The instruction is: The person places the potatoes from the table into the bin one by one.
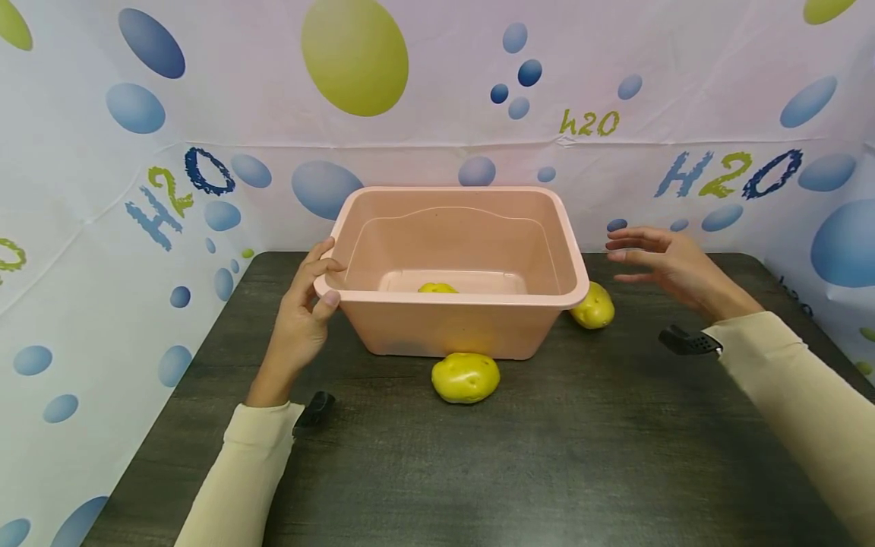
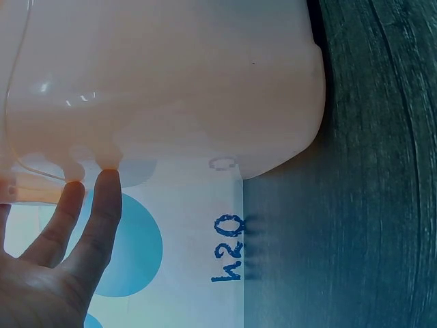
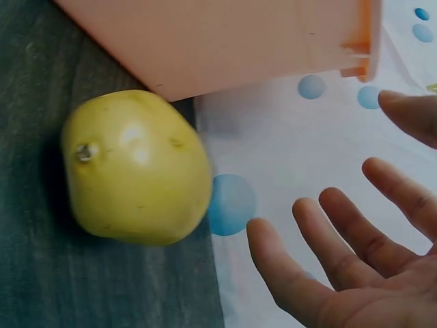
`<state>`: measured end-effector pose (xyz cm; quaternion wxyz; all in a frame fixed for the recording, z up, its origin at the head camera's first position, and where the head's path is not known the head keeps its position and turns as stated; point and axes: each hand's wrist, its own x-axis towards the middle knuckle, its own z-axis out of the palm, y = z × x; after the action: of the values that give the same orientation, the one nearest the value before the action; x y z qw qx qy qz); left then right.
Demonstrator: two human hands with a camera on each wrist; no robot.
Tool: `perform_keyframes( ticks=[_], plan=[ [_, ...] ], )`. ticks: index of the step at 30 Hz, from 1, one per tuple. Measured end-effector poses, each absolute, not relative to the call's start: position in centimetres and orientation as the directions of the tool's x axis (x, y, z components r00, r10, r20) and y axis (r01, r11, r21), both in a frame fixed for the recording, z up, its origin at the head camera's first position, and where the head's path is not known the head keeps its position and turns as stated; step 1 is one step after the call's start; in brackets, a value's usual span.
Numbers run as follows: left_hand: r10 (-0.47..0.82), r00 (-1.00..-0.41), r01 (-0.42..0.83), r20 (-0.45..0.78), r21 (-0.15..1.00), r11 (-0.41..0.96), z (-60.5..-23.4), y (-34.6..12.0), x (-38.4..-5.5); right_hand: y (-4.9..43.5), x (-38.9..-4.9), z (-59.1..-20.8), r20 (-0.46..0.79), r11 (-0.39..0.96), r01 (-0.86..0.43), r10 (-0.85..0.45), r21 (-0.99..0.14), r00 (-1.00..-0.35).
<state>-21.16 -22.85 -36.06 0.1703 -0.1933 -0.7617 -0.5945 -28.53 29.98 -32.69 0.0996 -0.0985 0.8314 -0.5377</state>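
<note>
A pink plastic tub (image 1: 444,328) stands on the dark table. My left hand (image 1: 301,311) grips its rim at the left front corner, thumb at the front and fingers at the left side; fingertips (image 2: 109,179) touch the wall in the left wrist view. Inside the tub lies a yellow, potato-like item (image 1: 437,288), mostly hidden by the front wall. A yellow potato (image 1: 466,377) rests just in front of the tub. Another yellow potato (image 3: 140,167) sits by its right side. Beyond that one, my right hand (image 1: 659,262) is raised with fingers spread, holding nothing.
The dark wood-grain table (image 1: 547,471) stretches under everything. Behind it hangs a white sheet (image 1: 437,114) with blue and green dots and H2O lettering, close to the tub's back. Black straps (image 1: 687,340) are at both wrists.
</note>
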Motion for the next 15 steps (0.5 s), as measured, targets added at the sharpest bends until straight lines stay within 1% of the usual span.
perform_keyframes(
  ticks=[4,8,15],
  plan=[
    [0.095,-0.867,0.498,0.489,0.839,0.221,-36.1,-22.9,-21.1,29.4,-28.5,-33.4,-0.092,0.488,-0.038,-0.240,-0.872,-0.966],
    [0.096,-0.866,0.500,0.492,0.837,0.224,-36.1,-23.0,-21.2,28.9,-28.3,-34.2,-0.107,0.534,-0.019,-0.203,-0.846,-0.973],
    [0.098,-0.865,0.501,0.492,0.835,0.228,-36.1,-22.9,-21.1,28.0,-27.8,-36.0,-0.123,0.533,0.042,-0.117,-0.845,-0.985]
  ],
)
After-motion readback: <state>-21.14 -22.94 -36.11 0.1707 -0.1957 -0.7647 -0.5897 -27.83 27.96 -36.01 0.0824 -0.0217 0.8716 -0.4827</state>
